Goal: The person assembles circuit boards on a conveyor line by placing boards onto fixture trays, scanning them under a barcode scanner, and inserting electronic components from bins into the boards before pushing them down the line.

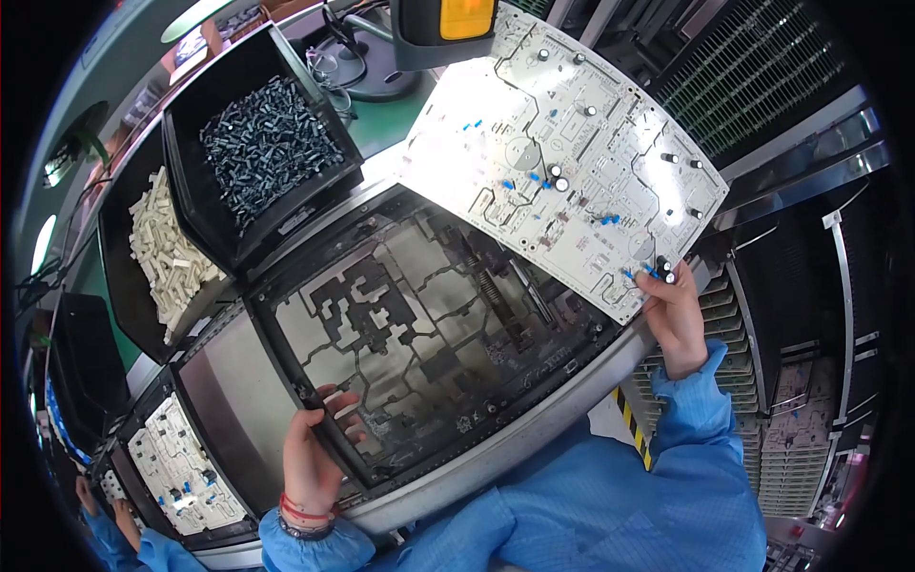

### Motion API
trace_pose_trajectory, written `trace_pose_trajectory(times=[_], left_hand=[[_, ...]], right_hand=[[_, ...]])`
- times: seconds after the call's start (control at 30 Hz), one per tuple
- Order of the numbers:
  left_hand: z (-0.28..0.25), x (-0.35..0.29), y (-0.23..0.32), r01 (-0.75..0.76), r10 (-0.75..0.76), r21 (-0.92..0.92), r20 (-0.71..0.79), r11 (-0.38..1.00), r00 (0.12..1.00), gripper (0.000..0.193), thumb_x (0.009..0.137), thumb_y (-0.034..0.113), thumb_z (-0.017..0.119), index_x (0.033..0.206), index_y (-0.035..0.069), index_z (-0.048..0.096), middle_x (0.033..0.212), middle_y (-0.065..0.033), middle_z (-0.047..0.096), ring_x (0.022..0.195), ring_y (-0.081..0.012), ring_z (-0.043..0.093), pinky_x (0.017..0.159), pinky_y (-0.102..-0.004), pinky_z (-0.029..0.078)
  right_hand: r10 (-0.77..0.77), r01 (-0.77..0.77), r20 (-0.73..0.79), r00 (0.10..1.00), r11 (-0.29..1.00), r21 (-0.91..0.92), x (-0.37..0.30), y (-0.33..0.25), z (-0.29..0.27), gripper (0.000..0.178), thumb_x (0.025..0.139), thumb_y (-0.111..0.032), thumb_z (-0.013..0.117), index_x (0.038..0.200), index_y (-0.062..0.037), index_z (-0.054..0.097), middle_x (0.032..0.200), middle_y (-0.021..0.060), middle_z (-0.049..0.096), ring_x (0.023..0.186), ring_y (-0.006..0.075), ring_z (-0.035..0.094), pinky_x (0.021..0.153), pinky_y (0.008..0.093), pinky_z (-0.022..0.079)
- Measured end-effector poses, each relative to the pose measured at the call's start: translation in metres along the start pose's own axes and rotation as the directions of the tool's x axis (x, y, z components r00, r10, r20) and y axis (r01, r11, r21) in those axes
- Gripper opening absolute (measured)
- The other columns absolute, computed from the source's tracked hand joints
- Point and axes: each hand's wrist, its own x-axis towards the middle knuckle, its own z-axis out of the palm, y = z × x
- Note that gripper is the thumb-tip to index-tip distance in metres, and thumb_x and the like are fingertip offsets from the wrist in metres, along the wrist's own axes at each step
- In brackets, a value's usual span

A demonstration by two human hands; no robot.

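Observation:
My right hand (675, 310) pinches the near right corner of a large white circuit board (581, 143), thumb on top. Small black capacitors (560, 179) and blue parts (610, 219) stand on this board, which is tilted above the far right of a black carrier frame (419, 334). The frame has cut-out openings and lies on the metal conveyor rail (515, 439). At its left side bar, my left hand (319, 448) is closed round the bar, fingers reaching over to the inner side.
Beyond the frame stand a black bin of dark capacitors (272, 143) and a bin of cream-coloured parts (167, 253). Further left lies another populated board (186, 467), with a co-worker's hands (124, 520) beside it. Racks of boards (791, 429) stand at right. A yellow-and-black device (443, 33) overhangs the back.

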Motion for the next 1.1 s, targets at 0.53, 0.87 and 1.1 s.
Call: trace_pose_trajectory(times=[0.53,0.87,1.1], left_hand=[[0.003,0.003,0.013,-0.033,0.040,0.125,-0.052,0.992,0.998,0.054,0.082,0.037,0.043,0.116,-0.003,0.050,0.105,-0.0196,0.059,0.085,-0.0266,0.057,0.072,-0.0364,0.046],[-0.016,0.008,0.030,-0.161,0.162,0.101,0.001,0.982,0.987,0.057,0.084,0.041,0.039,0.124,0.000,0.044,0.120,-0.0168,0.052,0.096,-0.0265,0.053,0.082,-0.0377,0.041],[-0.027,0.016,0.030,-0.111,0.112,0.131,-0.001,0.985,0.994,0.059,0.083,0.041,0.041,0.129,0.003,0.041,0.125,-0.0123,0.050,0.101,-0.0238,0.049,0.086,-0.0361,0.037]], right_hand=[[0.154,-0.153,-0.012,0.988,0.986,0.064,-0.012,-0.010,-0.024,0.045,0.075,0.014,0.053,0.119,0.0063,0.046,0.113,0.0160,0.059,0.102,0.0246,0.060,0.092,0.0376,0.046],[0.285,-0.281,-0.014,0.958,0.950,0.139,-0.022,-0.013,-0.026,0.044,0.077,0.011,0.056,0.119,0.0055,0.046,0.109,0.0157,0.060,0.099,0.0249,0.061,0.088,0.0371,0.049],[0.317,-0.309,0.009,0.949,0.919,0.245,-0.023,-0.010,-0.020,0.044,0.077,0.011,0.055,0.119,0.0047,0.048,0.108,0.0155,0.060,0.098,0.0250,0.061,0.091,0.0361,0.047]])
